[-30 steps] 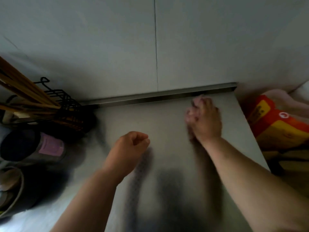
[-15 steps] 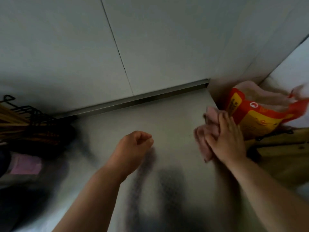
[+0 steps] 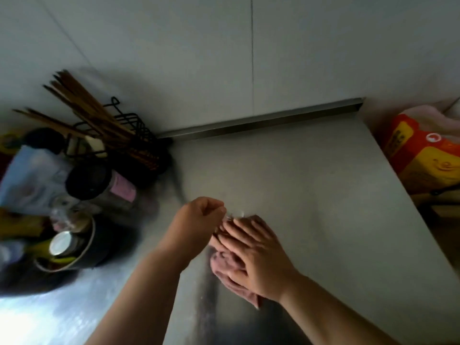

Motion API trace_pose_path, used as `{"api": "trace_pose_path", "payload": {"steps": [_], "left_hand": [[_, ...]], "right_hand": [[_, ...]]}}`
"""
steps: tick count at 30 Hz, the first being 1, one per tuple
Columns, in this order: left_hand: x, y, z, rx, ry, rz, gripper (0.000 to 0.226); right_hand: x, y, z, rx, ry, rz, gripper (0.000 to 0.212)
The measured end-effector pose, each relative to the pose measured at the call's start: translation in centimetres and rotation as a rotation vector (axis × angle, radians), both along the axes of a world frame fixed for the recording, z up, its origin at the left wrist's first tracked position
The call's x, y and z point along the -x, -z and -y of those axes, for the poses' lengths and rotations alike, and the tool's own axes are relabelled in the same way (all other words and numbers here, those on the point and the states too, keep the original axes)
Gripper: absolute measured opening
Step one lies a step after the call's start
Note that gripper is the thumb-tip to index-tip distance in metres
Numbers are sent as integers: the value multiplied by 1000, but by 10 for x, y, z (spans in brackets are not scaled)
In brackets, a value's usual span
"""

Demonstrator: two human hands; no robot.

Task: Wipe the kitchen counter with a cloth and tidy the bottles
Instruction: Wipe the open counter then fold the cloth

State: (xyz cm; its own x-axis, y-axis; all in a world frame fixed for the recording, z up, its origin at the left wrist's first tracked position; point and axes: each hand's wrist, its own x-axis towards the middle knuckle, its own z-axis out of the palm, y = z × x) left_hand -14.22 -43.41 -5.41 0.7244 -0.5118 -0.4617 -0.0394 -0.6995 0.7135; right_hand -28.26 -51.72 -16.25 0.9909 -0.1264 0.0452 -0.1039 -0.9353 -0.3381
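Cloth (image 3: 224, 264) mostly hidden under flat right hand (image 3: 258, 260); left hand (image 3: 196, 220) clenched; bottles (image 3: 99, 185) blurred.

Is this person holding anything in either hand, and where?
The right hand presses flat on top of the pink cloth on the counter, fingers straight, not gripping. The left hand is curled into a fist and holds nothing.

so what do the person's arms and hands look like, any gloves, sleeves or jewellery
Both hands are bare: no glove on the left hand or the right hand. No ring, watch or bracelet shows. The left forearm and right forearm are uncovered down to the frame's edge, so no sleeve is in view. The picture is slightly blurred, so small marks can't be judged.
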Motion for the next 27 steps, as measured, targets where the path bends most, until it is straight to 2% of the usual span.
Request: {"api": "trace_pose_path", "payload": {"steps": [2,5,8,10,12,16,19,21,25,27], "left_hand": [[1,3,-32,-15,-26,-11,7],[3,8,-85,-17,-80,-23,4],[12,10,-140,-4,-140,-33,6],[18,12,-170,13,-169,-38,3],[24,11,-203,22,-207,-27,7],[30,4,-257,38,-285,3,5],[36,-2,-284,52,-295,47,24],[39,-4,-292,57,-291,64,23],[47,-4,-281,70,-227,81,19],[56,0,-264,81,-176,68,11]], "right_hand": [[39,2,14,-27,36,-10,65],[78,6,62,43,471,-50,75],[54,5,84,118,832,-122,85],[13,2,70,73,907,-146,87],[-26,5,27,70,787,-116,85],[-79,9,-108,42,395,-44,85],[-79,5,-207,-16,123,79,84],[-65,4,-253,-42,-4,140,84],[-29,12,-276,-33,-174,109,67],[-6,16,-256,24,-170,93,56]]}}
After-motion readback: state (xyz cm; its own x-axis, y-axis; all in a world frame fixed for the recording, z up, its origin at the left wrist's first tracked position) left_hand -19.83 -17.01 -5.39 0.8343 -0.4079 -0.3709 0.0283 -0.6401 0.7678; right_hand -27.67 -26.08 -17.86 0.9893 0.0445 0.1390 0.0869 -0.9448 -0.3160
